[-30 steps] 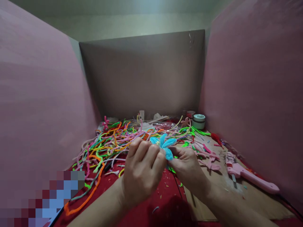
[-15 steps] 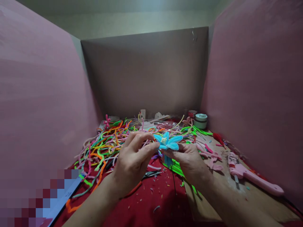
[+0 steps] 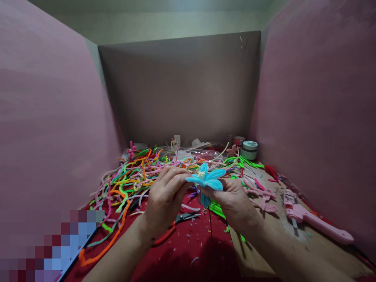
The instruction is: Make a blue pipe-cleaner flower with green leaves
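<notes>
A blue pipe-cleaner flower (image 3: 216, 181) with a pale yellow centre is held up in front of me, its dark wire stem hanging below. My right hand (image 3: 239, 199) grips it from beneath and the right, thumb and fingers closed just under the petals. On the other side, my left hand (image 3: 166, 196) is curled with its fingertips closed at the tip of the left petal; the fingertips are partly hidden. Red-handled scissors (image 3: 183, 217) lie on the red cloth (image 3: 176, 258) beneath the hands.
A tangled heap of coloured pipe cleaners (image 3: 141, 172) spreads behind and left. To the right, a pink glue gun (image 3: 317, 225) and pink pipe-cleaner pieces (image 3: 267, 199) lie on a brown board (image 3: 252, 258). Jars (image 3: 249, 149) stand at the back. Pink panels (image 3: 317, 98) wall both sides.
The flower has tilted and turned slightly, its left petal now stretching towards my left fingertips. My left hand has shifted a little, showing more of the scissors.
</notes>
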`<move>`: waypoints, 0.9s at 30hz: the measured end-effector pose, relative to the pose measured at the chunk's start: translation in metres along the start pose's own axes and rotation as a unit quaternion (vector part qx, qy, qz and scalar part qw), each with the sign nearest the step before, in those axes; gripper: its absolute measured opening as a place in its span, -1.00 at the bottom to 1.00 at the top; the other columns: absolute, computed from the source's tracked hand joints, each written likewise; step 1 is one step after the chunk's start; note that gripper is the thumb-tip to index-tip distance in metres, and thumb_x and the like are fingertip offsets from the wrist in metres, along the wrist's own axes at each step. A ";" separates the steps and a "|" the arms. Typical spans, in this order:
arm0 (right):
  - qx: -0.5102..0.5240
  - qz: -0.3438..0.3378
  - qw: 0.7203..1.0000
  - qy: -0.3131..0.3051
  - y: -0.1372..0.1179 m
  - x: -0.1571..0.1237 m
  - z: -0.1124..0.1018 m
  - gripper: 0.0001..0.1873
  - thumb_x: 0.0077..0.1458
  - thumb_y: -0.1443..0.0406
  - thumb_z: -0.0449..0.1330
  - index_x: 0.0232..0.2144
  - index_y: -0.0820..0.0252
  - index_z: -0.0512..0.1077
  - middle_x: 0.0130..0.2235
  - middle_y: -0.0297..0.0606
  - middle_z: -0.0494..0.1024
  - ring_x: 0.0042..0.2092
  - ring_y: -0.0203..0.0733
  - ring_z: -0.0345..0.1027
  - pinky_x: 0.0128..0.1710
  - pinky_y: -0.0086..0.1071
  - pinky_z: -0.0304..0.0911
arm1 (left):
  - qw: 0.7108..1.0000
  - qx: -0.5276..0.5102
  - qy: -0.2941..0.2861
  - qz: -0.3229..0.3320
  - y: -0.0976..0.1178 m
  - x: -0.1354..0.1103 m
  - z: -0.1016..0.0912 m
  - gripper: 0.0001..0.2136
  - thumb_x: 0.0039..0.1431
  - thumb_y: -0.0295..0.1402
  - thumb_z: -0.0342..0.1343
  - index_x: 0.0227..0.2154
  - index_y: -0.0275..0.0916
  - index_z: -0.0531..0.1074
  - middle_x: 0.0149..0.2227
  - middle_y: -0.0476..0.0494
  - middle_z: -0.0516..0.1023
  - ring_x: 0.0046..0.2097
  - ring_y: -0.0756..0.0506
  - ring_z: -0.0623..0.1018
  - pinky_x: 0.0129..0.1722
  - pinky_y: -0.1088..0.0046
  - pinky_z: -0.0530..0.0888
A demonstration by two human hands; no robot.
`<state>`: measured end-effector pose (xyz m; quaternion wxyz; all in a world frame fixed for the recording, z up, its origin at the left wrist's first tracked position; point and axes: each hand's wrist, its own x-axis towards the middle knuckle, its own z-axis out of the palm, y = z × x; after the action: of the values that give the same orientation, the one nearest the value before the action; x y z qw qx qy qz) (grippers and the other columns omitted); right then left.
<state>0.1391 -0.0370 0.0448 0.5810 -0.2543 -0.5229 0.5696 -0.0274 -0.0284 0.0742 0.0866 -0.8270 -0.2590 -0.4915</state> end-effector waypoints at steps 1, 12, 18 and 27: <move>0.002 0.005 1.000 -0.002 0.000 0.001 0.000 -0.94 -0.09 0.28 0.29 -0.49 0.15 0.54 -0.50 -0.40 0.45 -0.45 -0.37 0.21 -0.37 -0.40 0.19 | 0.999 -0.016 0.013 -0.040 0.000 -0.001 0.001 -0.84 0.06 -0.53 0.09 -0.28 -0.22 0.42 -0.26 -0.12 0.49 -0.23 -0.05 0.43 -0.22 0.40 0.38; 0.095 0.000 0.995 0.006 0.008 0.007 0.005 -0.90 -0.12 0.32 0.30 -0.43 0.15 0.53 -0.41 -0.34 0.52 -0.36 -0.30 0.33 -0.31 -0.40 0.27 | 0.708 -0.524 -0.052 -0.470 0.011 -0.010 0.023 -0.81 -0.03 -0.33 0.21 -0.32 -0.28 0.49 -0.36 -0.08 0.51 -0.36 0.02 0.44 -0.30 0.52 0.35; 0.120 0.080 0.988 -0.047 0.014 0.004 0.003 -0.82 -0.13 0.26 0.29 -0.63 0.22 0.41 -0.71 -0.45 0.30 -0.67 -0.39 0.12 -0.66 -0.47 0.12 | 0.601 -0.635 -0.090 -0.477 0.019 -0.012 0.027 -0.80 -0.05 -0.29 0.22 -0.41 -0.35 0.47 -0.52 -0.15 0.51 -0.51 -0.03 0.47 -0.48 0.48 0.38; 0.096 0.056 0.989 -0.100 0.021 0.001 -0.001 -0.90 -0.02 0.29 0.20 -0.51 0.21 0.47 -0.61 -0.36 0.43 -0.59 -0.29 0.28 -0.55 -0.38 0.19 | 0.614 -0.614 -0.049 -0.493 0.017 -0.024 0.034 -0.84 0.02 -0.34 0.16 -0.51 -0.36 0.43 -0.65 -0.06 0.41 -0.60 0.05 0.37 -0.55 0.55 0.27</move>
<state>0.1313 -0.0314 0.0262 0.5144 -0.1679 -0.5063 0.6715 -0.0017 -0.0374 0.0388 -0.7096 -0.4579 -0.2689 -0.4630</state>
